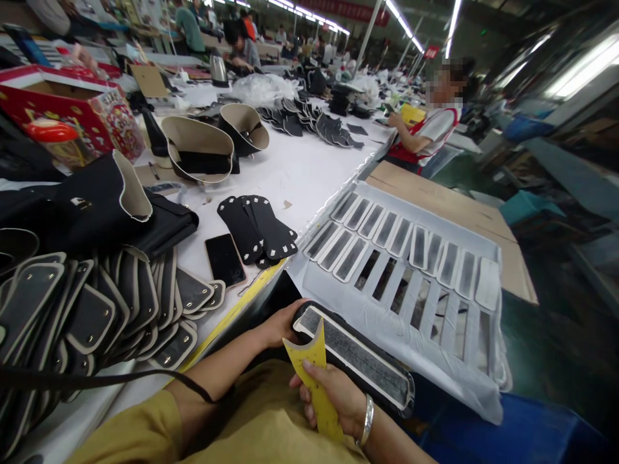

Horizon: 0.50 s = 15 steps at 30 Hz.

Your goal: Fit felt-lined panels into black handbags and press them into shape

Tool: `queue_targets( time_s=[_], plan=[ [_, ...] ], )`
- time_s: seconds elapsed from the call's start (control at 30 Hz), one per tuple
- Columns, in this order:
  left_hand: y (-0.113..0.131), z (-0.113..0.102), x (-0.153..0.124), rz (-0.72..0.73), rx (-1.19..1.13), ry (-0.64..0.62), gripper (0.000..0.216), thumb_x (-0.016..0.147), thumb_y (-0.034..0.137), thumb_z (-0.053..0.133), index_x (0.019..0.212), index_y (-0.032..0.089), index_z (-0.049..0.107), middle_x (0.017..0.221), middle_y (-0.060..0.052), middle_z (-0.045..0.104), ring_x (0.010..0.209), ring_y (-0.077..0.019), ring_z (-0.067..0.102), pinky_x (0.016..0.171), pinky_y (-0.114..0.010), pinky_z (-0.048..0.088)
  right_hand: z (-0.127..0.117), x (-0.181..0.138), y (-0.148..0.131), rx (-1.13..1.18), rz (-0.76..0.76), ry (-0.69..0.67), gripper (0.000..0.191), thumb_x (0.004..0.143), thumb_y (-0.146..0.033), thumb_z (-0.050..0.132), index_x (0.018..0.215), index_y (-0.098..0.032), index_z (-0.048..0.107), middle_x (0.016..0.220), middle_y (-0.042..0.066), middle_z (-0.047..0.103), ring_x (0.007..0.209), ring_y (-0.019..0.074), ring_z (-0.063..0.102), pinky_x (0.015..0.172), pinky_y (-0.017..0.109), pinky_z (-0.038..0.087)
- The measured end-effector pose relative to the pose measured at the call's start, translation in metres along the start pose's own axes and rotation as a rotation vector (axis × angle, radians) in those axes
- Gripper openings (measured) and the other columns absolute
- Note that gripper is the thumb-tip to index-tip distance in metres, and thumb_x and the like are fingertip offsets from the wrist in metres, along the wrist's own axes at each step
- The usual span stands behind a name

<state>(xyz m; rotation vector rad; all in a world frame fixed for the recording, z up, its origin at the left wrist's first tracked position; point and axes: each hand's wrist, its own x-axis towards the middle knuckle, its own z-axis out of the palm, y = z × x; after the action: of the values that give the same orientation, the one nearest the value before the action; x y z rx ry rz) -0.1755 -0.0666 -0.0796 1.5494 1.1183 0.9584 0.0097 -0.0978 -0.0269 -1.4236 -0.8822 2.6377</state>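
The right hands' side first: the right hand (333, 393), with a bracelet (367, 419) at its wrist, has its fingers curled round a yellow card (310, 356), thumb pinching it so that its curved top edge stands against a long black strip (362, 357) with a pale border. The left hand (279, 326) is closed on the near end of that strip, which lies slantwise over the person's lap, just in front of the surface (309, 167). Just beyond the strip a white sheet (329, 283) with rows of slots hangs over a blue bin (507, 432), and more strips (372, 222) lie in its upper slots. To the left, on the surface, a phone (225, 259) lies beside a small stack of black pieces (256, 229), and a big fanned pile of pieces (97, 303) fills the near corner. Further off stand a red box (72, 109) and a sheet of cardboard (435, 200), where another person (430, 129) works
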Motion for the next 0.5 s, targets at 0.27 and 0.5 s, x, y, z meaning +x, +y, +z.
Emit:
queue_targets(
  time_s=[0.27, 0.5],
  plan=[
    [0.006, 0.022, -0.007, -0.038, -0.061, 0.017, 0.078, 0.057, 0.019, 0.075, 0.124, 0.018, 0.036, 0.116, -0.009, 0.055, 0.105, -0.0238, 0.054, 0.092, -0.035, 0.042, -0.029, -0.016, 0.004, -0.107, 0.039, -0.051, 0.054, 0.072, -0.060, 0.057, 0.084, -0.008, 0.062, 0.051, 0.000, 0.053, 0.037, 0.0108, 0.050, 0.036, 0.022, 0.038],
    [0.011, 0.019, -0.002, 0.000, -0.022, -0.039, 0.089, 0.056, 0.022, 0.077, 0.130, 0.020, 0.028, 0.119, -0.010, 0.054, 0.105, -0.0234, 0.055, 0.093, -0.035, 0.043, -0.016, -0.020, 0.005, -0.018, -0.001, -0.015, 0.047, 0.074, -0.054, 0.057, 0.077, -0.008, 0.062, 0.048, -0.003, 0.049, 0.032, 0.0084, 0.044, 0.033, 0.021, 0.034]
  ],
)
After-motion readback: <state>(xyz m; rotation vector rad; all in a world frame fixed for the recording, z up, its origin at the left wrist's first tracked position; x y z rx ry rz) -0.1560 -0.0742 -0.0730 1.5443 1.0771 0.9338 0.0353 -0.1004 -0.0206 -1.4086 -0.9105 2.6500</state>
